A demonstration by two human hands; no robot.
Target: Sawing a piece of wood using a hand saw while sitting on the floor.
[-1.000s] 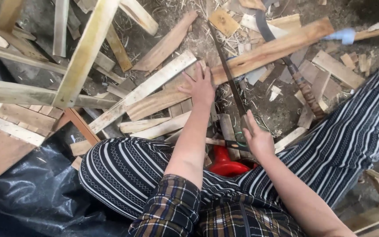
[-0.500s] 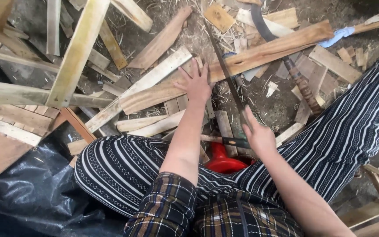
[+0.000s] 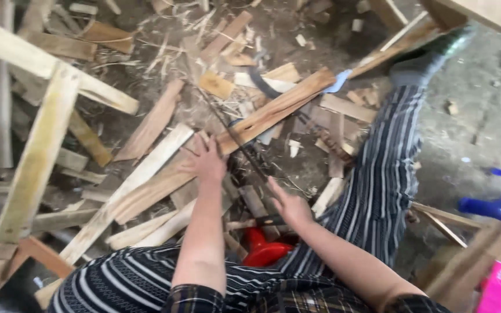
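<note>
Pressing left hand [image 3: 209, 162] flat, fingers spread, on plank [image 3: 227, 145]; right hand [image 3: 288, 206] gripping saw [image 3: 239, 142].

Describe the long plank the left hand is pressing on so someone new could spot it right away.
Start at the striped trouser legs at the bottom and look up to the scrap-wood pile between them. The left hand rests on a long reddish-brown plank that runs diagonally up to the right. Unlike the paler slats beside it, it is darker and a thin dark saw blade crosses it.
</note>
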